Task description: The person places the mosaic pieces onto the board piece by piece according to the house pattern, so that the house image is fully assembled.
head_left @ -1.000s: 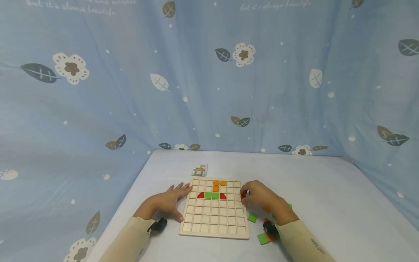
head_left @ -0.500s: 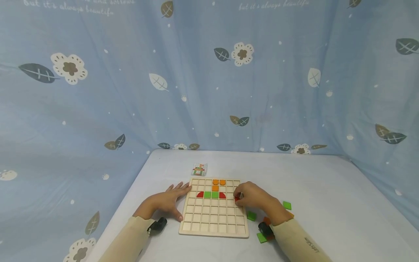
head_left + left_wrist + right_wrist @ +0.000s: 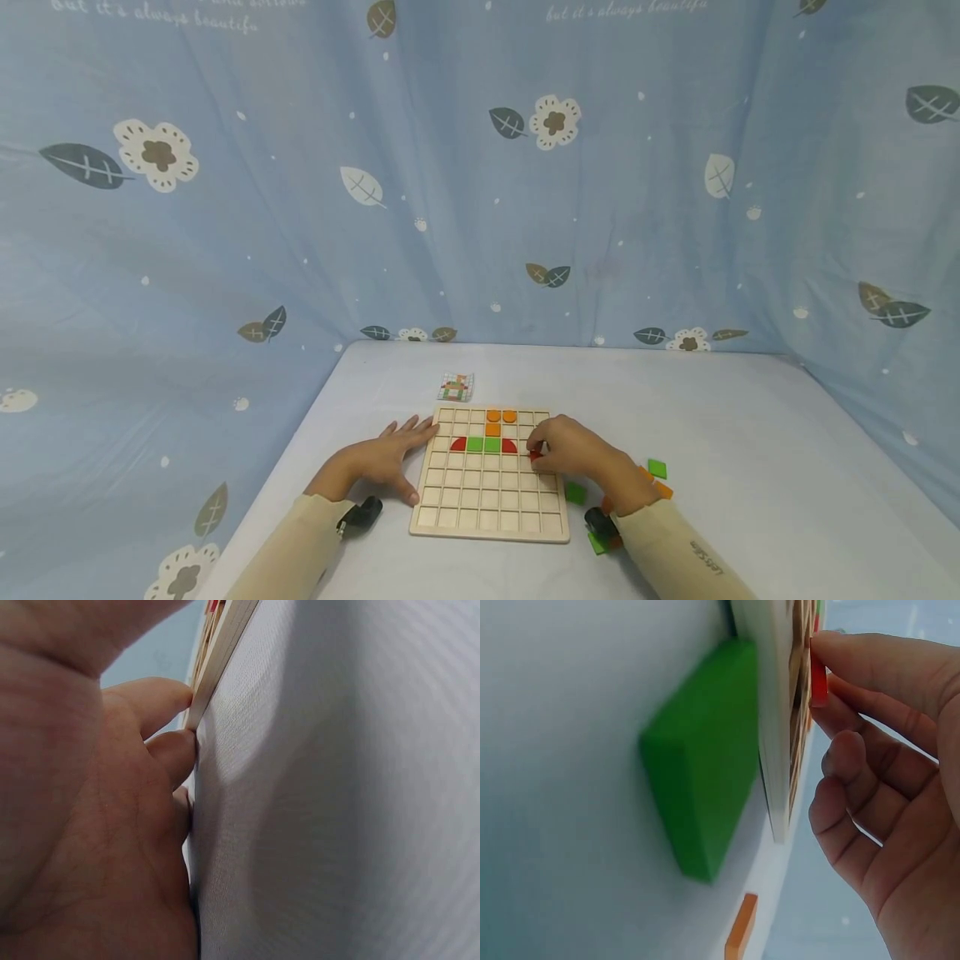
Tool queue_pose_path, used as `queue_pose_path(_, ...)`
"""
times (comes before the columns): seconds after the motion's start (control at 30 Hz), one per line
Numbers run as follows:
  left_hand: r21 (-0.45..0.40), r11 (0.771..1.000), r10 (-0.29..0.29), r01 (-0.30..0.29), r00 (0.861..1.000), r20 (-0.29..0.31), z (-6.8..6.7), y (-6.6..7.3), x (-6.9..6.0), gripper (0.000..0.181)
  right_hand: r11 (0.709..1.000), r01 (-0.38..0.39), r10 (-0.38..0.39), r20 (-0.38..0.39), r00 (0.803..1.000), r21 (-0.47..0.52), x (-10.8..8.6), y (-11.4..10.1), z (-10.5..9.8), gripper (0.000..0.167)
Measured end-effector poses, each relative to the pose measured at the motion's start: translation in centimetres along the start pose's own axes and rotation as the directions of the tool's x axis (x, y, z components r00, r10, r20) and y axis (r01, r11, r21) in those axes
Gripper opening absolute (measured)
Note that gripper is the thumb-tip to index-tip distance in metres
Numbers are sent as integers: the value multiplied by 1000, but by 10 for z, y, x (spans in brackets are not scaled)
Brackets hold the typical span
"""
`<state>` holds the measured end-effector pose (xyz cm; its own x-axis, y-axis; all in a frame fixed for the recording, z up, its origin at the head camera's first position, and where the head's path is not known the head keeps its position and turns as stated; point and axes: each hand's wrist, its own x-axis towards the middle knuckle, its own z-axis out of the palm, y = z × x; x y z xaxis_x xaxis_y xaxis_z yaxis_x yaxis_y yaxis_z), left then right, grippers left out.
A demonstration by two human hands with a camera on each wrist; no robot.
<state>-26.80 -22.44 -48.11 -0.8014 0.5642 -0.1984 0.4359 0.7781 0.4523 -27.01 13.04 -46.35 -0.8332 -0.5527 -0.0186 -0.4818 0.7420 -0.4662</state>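
A wooden grid board (image 3: 480, 498) lies on the white table. In its upper rows sit two orange round tiles (image 3: 501, 416), an orange square tile (image 3: 492, 430), two green square tiles (image 3: 483, 445) and a red rounded tile (image 3: 458, 445) at each end of the green pair. My left hand (image 3: 384, 462) rests at the board's left edge with fingers spread, fingertips touching the rim. Over the right side of the board, my right hand (image 3: 570, 452) pinches a red tile (image 3: 819, 679) between thumb and fingers. The tile's full shape is hidden.
A small printed pattern card (image 3: 456, 387) lies behind the board. Right of the board are loose tiles, among them a green square (image 3: 701, 761) close to its edge, an orange piece (image 3: 741, 928) and another green square (image 3: 657, 468). The forearm hides part of that pile.
My right hand has moved left with the red tile, from the board's right edge to over its right-hand cells. The left hand has stayed in place.
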Motion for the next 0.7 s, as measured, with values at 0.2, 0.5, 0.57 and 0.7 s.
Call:
queue_pose_path(0.2, -5, 1000, -8, 8, 1000, 1, 0, 1, 0, 129, 998, 51, -51, 7, 999, -26, 4, -4, 4, 14)
queue_pose_path(0.5, -7, 1000, -2, 2, 1000, -1, -1, 4, -1, 128, 997, 62, -61, 26, 998, -51, 7, -9, 6, 15)
queue_pose_path(0.57, -5, 1000, -3, 3, 1000, -1, -1, 3, -2, 128, 996, 64, -63, 25, 998, -57, 7, -10, 7, 15)
queue_pose_path(0.7, -4, 1000, 1, -1, 1000, -2, -1, 2, -2, 128, 996, 59, -58, 25, 998, -68, 6, -10, 8, 17)
